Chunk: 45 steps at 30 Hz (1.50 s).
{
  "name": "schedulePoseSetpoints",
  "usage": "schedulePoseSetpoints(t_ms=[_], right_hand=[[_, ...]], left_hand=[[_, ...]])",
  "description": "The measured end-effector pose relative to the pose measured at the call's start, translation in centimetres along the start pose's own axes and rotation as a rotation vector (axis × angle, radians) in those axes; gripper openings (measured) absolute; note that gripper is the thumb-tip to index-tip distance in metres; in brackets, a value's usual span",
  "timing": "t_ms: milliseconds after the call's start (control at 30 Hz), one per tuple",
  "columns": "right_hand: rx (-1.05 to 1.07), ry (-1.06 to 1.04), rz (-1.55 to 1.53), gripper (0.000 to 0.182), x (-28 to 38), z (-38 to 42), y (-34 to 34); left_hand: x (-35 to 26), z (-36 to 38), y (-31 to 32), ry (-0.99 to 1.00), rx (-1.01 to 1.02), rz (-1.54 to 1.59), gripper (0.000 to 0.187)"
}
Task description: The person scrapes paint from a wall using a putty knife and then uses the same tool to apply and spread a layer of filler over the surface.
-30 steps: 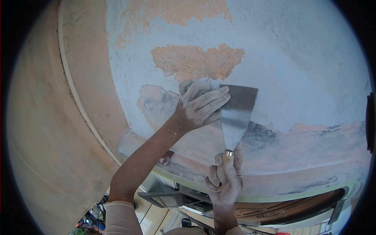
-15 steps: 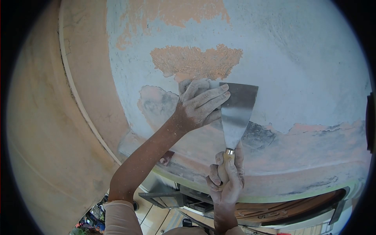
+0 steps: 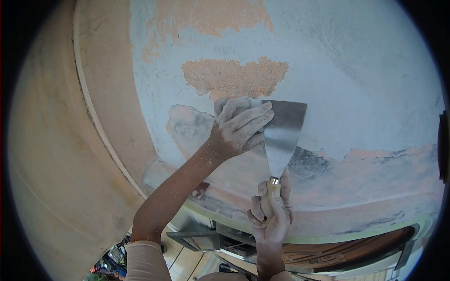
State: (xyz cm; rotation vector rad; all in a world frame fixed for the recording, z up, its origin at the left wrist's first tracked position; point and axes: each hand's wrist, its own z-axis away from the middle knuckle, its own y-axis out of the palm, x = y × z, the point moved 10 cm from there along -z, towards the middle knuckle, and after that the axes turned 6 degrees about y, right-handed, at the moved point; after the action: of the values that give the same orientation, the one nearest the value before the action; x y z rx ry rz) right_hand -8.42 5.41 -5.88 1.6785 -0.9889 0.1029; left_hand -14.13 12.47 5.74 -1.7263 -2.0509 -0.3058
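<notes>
My right hand (image 3: pixel 272 215), coated in pale dust, is closed around the wooden handle (image 3: pixel 272 199) of a wide scraper (image 3: pixel 284 133). The scraper's metal blade points up, in front of the wall. My left hand (image 3: pixel 239 124), just as dusty, lies at the blade's left edge with its fingers stretched out; two fingertips rest on the blade's upper left corner. Part of its thumb side is hidden from view. Behind the hands is a pale blue painted wall (image 3: pixel 347 107), with a bare orange-pink patch (image 3: pixel 234 77) just above my left hand.
A rough grey patch (image 3: pixel 187 126) lies left of my left hand. Lower down, the wall has a peeled pinkish band (image 3: pixel 356 187). Below it are a brown wooden panel (image 3: pixel 337 253) and a dark-framed window (image 3: pixel 197 240). A tan wall (image 3: pixel 61 154) rises on the left.
The view has shifted very slightly. Both hands and the scraper keep almost the same position, with the left fingers still at the blade's edge.
</notes>
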Motion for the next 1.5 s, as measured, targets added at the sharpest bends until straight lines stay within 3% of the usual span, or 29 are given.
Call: schedulePoseSetpoints(t_ms=[100,200,267,467,700,900,1000,1100,1233,1333,1500], right_hand=[[-0.012,0.002,0.014,0.052,0.2,-0.6,0.9],[-0.015,0.001,0.008,0.053,0.2,0.0,0.6],[0.032,-0.005,-0.011,0.053,0.3,0.0,0.6],[-0.086,0.029,0.029,0.051,0.4,0.3,-0.3],[-0.018,0.005,-0.013,0.052,0.3,0.8,-0.2],[0.01,-0.021,0.032,0.051,0.7,-0.6,0.5],[-0.019,-0.018,0.058,0.05,0.6,0.0,-0.4],[-0.019,-0.021,0.055,0.05,0.9,-0.4,0.2],[-0.003,0.001,0.037,0.051,1.2,-0.2,0.0],[-0.005,0.01,0.024,0.051,1.4,-0.9,1.1],[-0.001,-0.007,0.051,0.051,1.6,-0.1,0.9]], left_hand=[[1.8,-0.4,-0.1,-0.049,-0.128,0.004,0.046],[0.0,-0.5,-0.4,-0.007,-0.04,-0.013,0.045],[0.6,-0.4,-0.3,-0.032,-0.071,0.008,0.045],[0.5,-0.3,-0.1,-0.052,-0.057,0.026,0.045],[-0.3,0.3,0.3,-0.06,-0.017,-0.007,0.044],[1.1,-0.5,-0.1,-0.088,-0.116,0.036,0.045],[-0.8,-0.7,-0.2,-0.022,-0.016,-0.01,0.036],[0.6,-1.3,-0.4,-0.062,-0.09,-0.01,0.038],[-0.7,-1.2,-0.3,-0.039,-0.007,0.006,0.041],[0.4,-1.6,-0.5,-0.044,-0.109,-0.022,0.041],[0.0,-1.6,-0.4,-0.047,-0.04,-0.011,0.041]])
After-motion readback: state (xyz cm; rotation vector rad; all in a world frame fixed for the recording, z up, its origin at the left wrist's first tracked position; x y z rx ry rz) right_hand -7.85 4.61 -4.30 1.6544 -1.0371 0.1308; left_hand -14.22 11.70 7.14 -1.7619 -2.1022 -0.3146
